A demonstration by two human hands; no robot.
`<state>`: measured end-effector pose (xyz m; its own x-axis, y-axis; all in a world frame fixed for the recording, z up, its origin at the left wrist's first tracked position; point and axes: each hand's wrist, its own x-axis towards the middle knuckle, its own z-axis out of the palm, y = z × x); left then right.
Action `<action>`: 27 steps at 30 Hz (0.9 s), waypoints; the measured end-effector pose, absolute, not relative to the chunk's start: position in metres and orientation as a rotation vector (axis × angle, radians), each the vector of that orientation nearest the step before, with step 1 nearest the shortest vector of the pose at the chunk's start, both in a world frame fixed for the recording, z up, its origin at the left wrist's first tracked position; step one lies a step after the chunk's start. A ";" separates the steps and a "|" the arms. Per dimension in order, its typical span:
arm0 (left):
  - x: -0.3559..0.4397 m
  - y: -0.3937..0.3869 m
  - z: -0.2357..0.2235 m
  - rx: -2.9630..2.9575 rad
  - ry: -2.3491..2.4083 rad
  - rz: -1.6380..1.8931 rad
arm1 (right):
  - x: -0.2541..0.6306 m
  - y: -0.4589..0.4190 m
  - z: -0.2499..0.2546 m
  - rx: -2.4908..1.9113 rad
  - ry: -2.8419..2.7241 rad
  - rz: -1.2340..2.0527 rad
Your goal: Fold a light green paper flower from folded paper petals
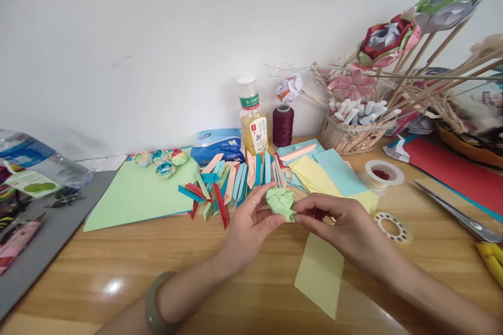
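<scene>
A light green folded paper flower is held up above the wooden table between my two hands. My left hand grips its left side, thumb below and fingers behind. On the other side, my right hand pinches its lower right edge between thumb and fingertips. Under my right hand lies a yellow paper sheet. Just behind the flower are many folded paper strips in red, blue, green and peach. Yellow and blue paper pieces lie behind my right hand.
Small paper flowers rest on green sheets at left. A tissue pack, bottle and thread spool stand by the wall. Tape rolls, scissors and a basket of paper flowers and pens are at right.
</scene>
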<state>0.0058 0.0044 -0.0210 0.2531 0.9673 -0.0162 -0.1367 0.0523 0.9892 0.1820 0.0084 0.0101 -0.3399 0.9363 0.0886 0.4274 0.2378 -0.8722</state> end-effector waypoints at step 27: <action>0.006 0.005 -0.025 1.294 0.894 1.210 | 0.180 0.005 0.008 -1.168 -1.914 0.973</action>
<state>0.0057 0.0048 -0.0248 0.1944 0.9701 0.1453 -0.1466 -0.1177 0.9822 0.1801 0.0054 0.0080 -0.3633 0.9166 0.1669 0.4055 0.3168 -0.8575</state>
